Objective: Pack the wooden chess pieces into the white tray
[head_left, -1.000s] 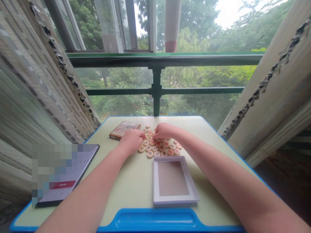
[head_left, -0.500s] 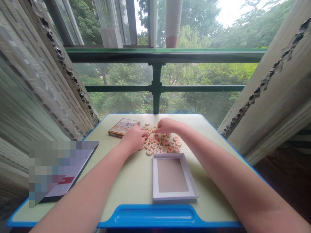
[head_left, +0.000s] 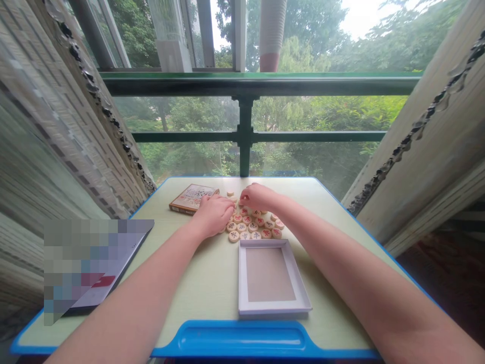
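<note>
Several round wooden chess discs (head_left: 254,227) with red and black characters lie packed together on the pale green table (head_left: 204,283). My left hand (head_left: 212,213) rests on the left side of the group, fingers curled onto the discs. My right hand (head_left: 256,196) is at the far side of the group, fingertips pinched together on the pieces; what they hold is hidden. An empty white box tray (head_left: 270,277) sits just in front of the discs. A single disc (head_left: 230,193) lies apart at the back.
A box lid with printed art (head_left: 192,198) lies at the back left of the discs. A flat dark-edged booklet (head_left: 113,263) rests at the table's left edge. A blue groove (head_left: 242,339) runs along the front edge. Woven blinds hang both sides; a green railing stands behind.
Both hands have crept a little toward the far side of the disc group. The camera view tilted slightly; the discs and tray stay put.
</note>
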A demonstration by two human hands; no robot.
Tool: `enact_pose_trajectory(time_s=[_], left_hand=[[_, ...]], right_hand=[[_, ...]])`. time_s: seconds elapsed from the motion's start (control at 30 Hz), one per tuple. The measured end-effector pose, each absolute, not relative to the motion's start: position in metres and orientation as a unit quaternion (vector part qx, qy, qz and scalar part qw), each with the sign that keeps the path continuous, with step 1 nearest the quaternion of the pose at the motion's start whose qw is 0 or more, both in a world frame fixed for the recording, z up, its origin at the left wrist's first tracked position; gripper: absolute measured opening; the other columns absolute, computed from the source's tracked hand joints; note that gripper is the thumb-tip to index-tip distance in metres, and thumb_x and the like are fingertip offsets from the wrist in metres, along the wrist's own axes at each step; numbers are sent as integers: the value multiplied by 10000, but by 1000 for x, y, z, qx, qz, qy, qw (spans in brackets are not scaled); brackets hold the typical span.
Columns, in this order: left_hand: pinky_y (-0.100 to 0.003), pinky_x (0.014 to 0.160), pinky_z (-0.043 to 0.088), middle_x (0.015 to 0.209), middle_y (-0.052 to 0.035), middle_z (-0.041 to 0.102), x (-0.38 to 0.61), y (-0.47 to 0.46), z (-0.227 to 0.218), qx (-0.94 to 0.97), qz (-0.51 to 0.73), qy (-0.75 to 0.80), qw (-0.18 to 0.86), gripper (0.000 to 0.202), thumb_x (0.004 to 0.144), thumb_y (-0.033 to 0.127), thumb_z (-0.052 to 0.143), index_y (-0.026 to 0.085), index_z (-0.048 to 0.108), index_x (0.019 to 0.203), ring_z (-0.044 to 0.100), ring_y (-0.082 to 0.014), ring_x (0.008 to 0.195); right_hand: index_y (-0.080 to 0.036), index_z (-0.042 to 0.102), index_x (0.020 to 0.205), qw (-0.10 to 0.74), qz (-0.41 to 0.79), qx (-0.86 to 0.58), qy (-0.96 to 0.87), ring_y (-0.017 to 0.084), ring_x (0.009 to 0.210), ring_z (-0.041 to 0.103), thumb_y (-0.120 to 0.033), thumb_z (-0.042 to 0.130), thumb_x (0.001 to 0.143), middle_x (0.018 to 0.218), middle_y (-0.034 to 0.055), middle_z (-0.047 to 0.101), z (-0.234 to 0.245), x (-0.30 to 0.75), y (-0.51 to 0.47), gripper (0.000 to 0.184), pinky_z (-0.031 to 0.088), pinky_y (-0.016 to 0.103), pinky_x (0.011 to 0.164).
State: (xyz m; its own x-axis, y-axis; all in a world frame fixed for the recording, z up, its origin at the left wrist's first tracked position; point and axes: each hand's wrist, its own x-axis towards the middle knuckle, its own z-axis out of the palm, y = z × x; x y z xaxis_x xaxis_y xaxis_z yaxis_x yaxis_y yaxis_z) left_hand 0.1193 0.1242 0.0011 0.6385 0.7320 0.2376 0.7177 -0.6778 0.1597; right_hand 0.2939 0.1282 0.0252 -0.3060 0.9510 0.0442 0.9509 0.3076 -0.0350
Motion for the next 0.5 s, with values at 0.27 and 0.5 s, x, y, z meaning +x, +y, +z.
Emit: enact_pose_trajectory(time_s=[0.27,0.5], left_hand=[[-430,948,289,1200,-55,596,122,126,-1,900,162,403,18,404,889,314,275,217,628,1059,466,-243,1111],[-512,982,226,1251,-21,561,126,126,0,901,126,411,62,479,917,420,182,266,594,1107,393,-266,1215]], right_hand=[[-134,689,919,-11,0,-619,-785,212,887,575,-301,355,892,921,124,674,24,292,129,374,399,255,722],[-178,665,1006,55,-60,-651,-755,268,1014,493,-329,450,847,1053,121,626,15,301,135,308,407,312,779]])
